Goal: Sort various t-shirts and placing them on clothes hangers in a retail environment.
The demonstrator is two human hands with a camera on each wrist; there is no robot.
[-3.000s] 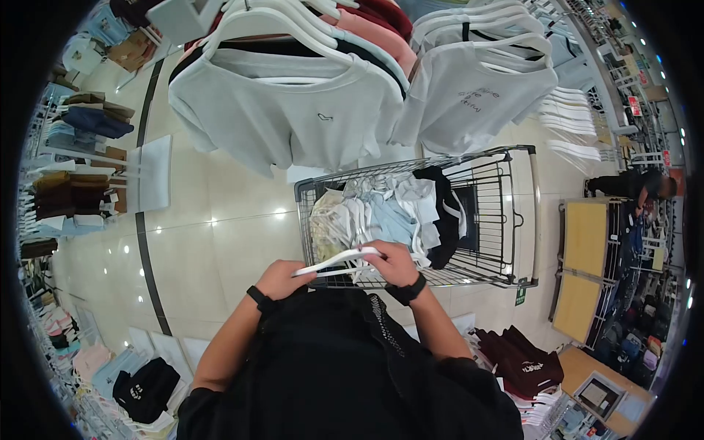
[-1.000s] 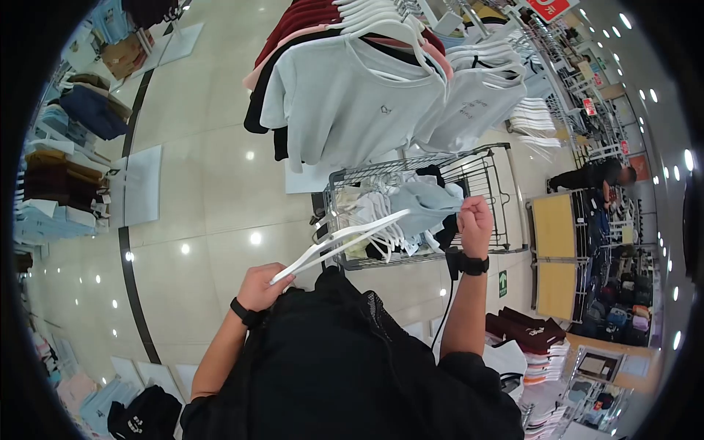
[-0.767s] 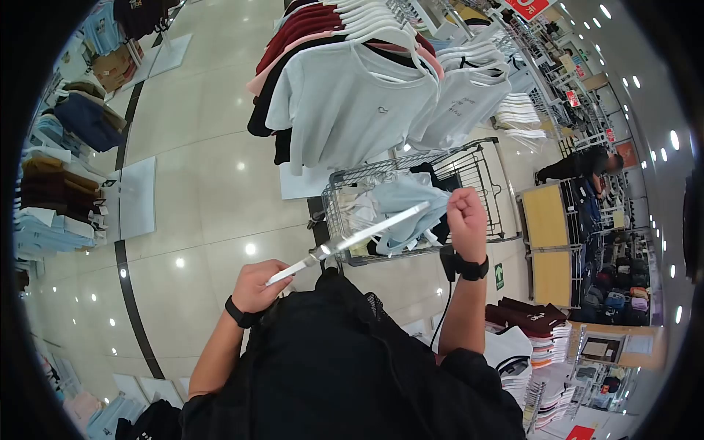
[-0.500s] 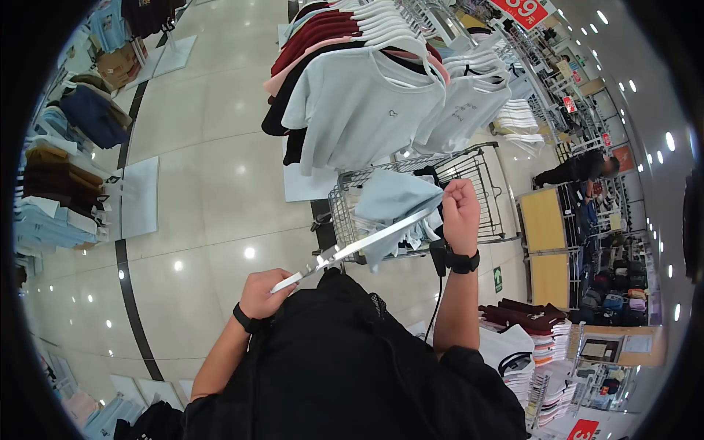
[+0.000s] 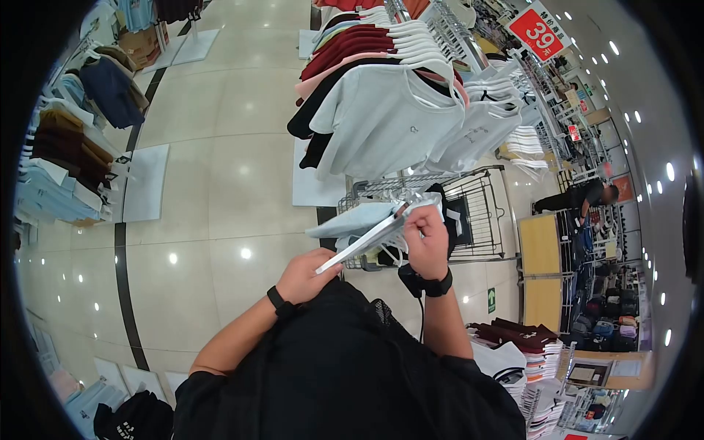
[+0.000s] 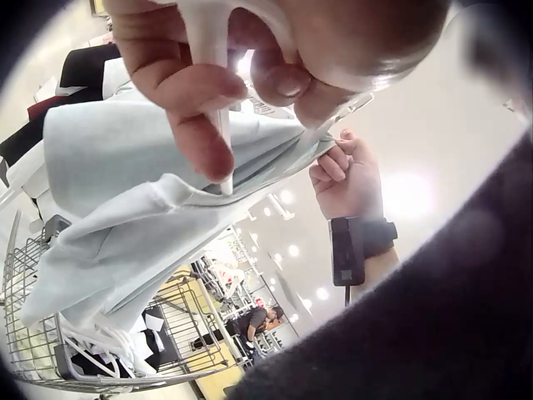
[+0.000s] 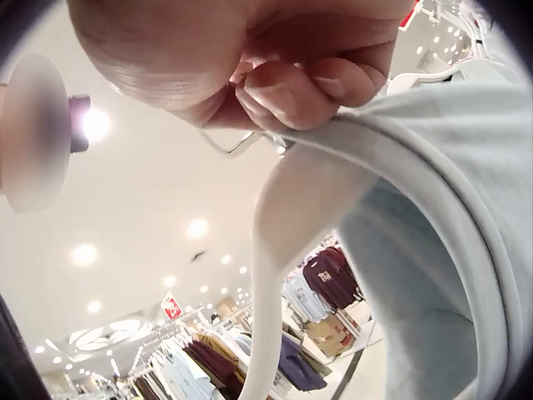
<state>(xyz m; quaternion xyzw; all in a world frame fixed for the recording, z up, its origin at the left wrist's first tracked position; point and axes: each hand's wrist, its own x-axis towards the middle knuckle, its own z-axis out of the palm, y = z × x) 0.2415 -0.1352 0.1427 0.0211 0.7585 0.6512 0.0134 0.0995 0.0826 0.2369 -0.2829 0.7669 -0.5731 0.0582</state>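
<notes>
My left hand (image 5: 304,277) grips one end of a white clothes hanger (image 5: 358,246), which slants up to the right. A light blue T-shirt (image 5: 363,219) hangs from my right hand (image 5: 427,243), which pinches the fabric at its neckline (image 7: 425,167). The right wrist view shows the hanger (image 7: 266,275) running up to the pinched collar, beside the neck opening. In the left wrist view, left fingers lie along the hanger (image 6: 208,37), and its lower tip overlaps the shirt (image 6: 125,150). The shirt is held over the cart.
A wire shopping cart (image 5: 477,259) with clothes and white hangers inside stands just ahead. Beyond it hang rows of shirts (image 5: 385,121) on a rack, with a red price sign (image 5: 540,33). Another person (image 5: 587,196) stands at the right. Folded tops (image 5: 517,334) lie near my right elbow.
Both hands were on the hanger at first. The right hand then took the light blue T-shirt by its neckline and lifted it from the cart. Now the hands are closer together, with hanger and collar meeting.
</notes>
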